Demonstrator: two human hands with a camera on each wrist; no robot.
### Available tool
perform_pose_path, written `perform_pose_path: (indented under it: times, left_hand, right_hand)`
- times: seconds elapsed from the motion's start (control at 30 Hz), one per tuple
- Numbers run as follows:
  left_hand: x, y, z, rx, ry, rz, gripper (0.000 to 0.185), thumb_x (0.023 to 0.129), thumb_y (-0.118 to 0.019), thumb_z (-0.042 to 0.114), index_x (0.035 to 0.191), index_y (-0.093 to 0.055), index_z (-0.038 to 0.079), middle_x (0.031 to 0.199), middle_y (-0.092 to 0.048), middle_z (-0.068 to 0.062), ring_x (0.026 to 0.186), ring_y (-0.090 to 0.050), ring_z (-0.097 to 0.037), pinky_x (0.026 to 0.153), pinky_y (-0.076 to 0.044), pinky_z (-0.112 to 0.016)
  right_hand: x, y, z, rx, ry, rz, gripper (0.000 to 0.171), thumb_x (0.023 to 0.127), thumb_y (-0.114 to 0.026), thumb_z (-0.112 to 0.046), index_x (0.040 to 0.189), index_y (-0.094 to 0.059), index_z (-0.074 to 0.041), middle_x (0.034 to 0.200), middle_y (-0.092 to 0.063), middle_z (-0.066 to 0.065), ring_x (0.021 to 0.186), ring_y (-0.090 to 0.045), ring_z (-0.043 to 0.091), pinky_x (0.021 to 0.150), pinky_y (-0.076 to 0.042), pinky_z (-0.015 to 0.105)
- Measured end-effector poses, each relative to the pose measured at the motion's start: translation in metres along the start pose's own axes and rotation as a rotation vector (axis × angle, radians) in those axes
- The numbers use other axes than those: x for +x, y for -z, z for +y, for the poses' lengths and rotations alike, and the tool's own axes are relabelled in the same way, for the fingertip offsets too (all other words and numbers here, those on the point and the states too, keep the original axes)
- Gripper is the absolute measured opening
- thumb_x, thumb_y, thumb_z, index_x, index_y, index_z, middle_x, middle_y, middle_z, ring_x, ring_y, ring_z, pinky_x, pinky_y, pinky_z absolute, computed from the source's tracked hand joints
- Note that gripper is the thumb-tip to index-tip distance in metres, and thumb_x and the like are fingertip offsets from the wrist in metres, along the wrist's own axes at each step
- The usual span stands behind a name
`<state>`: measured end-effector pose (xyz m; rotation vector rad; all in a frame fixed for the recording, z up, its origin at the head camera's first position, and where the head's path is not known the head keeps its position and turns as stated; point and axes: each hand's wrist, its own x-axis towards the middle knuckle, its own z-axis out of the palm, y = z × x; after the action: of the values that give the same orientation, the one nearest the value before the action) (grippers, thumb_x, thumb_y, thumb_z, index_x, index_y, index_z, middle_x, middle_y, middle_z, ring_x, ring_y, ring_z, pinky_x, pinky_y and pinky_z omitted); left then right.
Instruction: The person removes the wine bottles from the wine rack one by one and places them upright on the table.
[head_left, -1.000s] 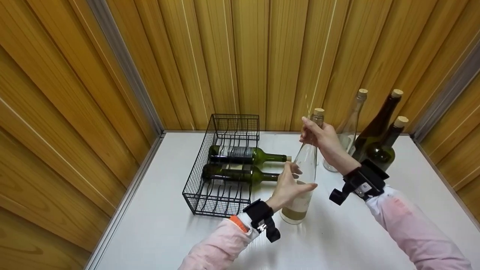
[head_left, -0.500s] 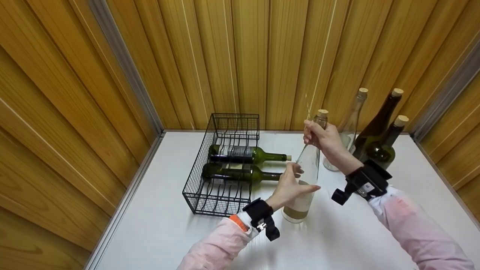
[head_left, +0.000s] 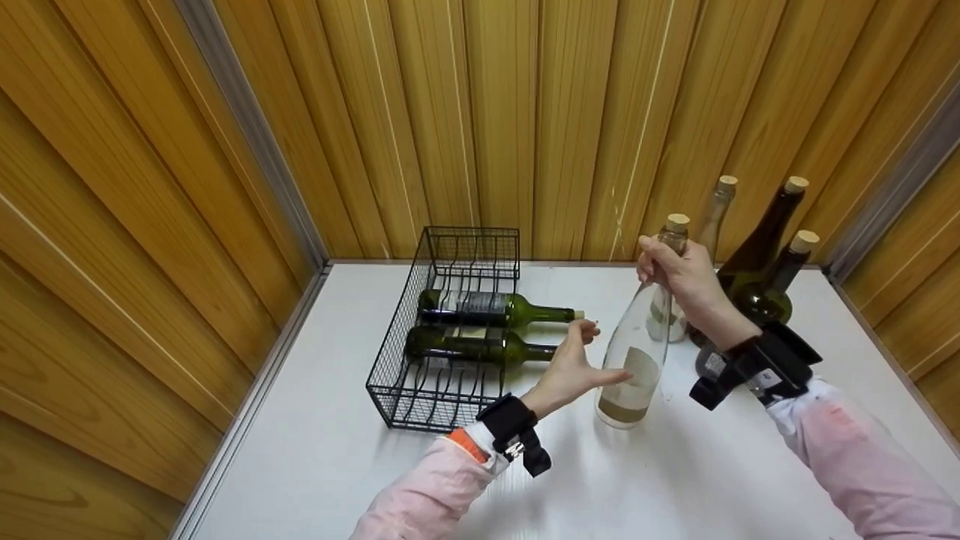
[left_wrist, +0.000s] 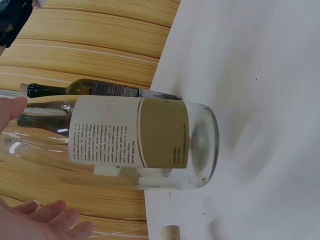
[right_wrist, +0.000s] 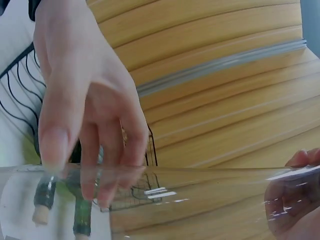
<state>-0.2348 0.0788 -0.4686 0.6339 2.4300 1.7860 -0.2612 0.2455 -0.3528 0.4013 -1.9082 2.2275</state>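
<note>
the right hand (head_left: 679, 277) is wrapping its fingers round the neck of the clear bottle (head_left: 637, 360), just under the cork, and the bottle is tilting, its top leaning away to the right while its base is sitting on, or barely off, the white surface (head_left: 675, 480) — the head view is not settling which. the left hand (head_left: 574, 364) is hovering flat and open just beside the bottle's lower body, fingers straight, holding nothing; whether the fingertips are brushing the glass is hard to tell. in the left wrist view the clear bottle (left_wrist: 140, 145) is filling the frame, white and tan labels showing, with open fingers (left_wrist: 45, 220) below it.

looking at progress: two green bottles are already lying side by side in the black wire rack (head_left: 442, 330), the far green bottle (head_left: 487, 307) and the near green bottle (head_left: 480, 346), necks poking out of the rack's open right side. the front slots of the rack are looking free. so two appear stored, and the clear one in hand is well apart from the rack, to its right.

standing at the back right are another clear bottle (head_left: 712, 217), a tall brown bottle (head_left: 765, 240) and a short dark green bottle (head_left: 776, 289), all corked and upright, touched by neither hand. judging by that, the job is roughly a third along.
</note>
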Motion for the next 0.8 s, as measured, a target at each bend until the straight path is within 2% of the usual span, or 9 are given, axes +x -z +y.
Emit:
perform_pose_path:
  times: [0.27, 0.57, 0.8]
  left_hand:
    - [0.0, 0.003, 0.0, 0.025, -0.043, 0.013, 0.068, 0.067, -0.081, 0.024, 0.117, -0.038, 0.008, 0.108, -0.047, -0.004, 0.098, -0.044, -0.013, 0.082, -0.038, -0.025]
    - [-0.001, 0.005, -0.004, 0.011, -0.069, 0.011, 0.062, 0.069, -0.08, 0.019, 0.113, -0.038, 0.006, 0.1, -0.046, 0.003, 0.093, -0.046, -0.011, 0.08, -0.04, -0.025]
    - [-0.002, 0.007, -0.007, -0.004, -0.033, 0.003, 0.06, 0.069, -0.079, 0.019, 0.113, -0.039, 0.007, 0.099, -0.045, 0.004, 0.089, -0.046, -0.012, 0.079, -0.041, -0.029]
  right_hand:
    - [0.007, 0.03, -0.006, -0.011, 0.069, 0.077, 0.029, 0.09, -0.056, -0.013, 0.068, -0.05, 0.005, 0.058, -0.051, 0.007, 0.054, -0.05, 0.016, 0.053, -0.043, 0.025]
    - [0.018, 0.06, 0.001, -0.025, 0.147, 0.167, 0.026, 0.087, -0.061, -0.009, 0.067, -0.053, 0.007, 0.056, -0.053, 0.007, 0.051, -0.053, 0.015, 0.048, -0.043, 0.022]
    - [0.021, 0.073, 0.008, -0.04, 0.218, 0.223, 0.028, 0.087, -0.059, -0.007, 0.07, -0.052, 0.014, 0.055, -0.053, 0.007, 0.05, -0.051, 0.014, 0.048, -0.043, 0.021]
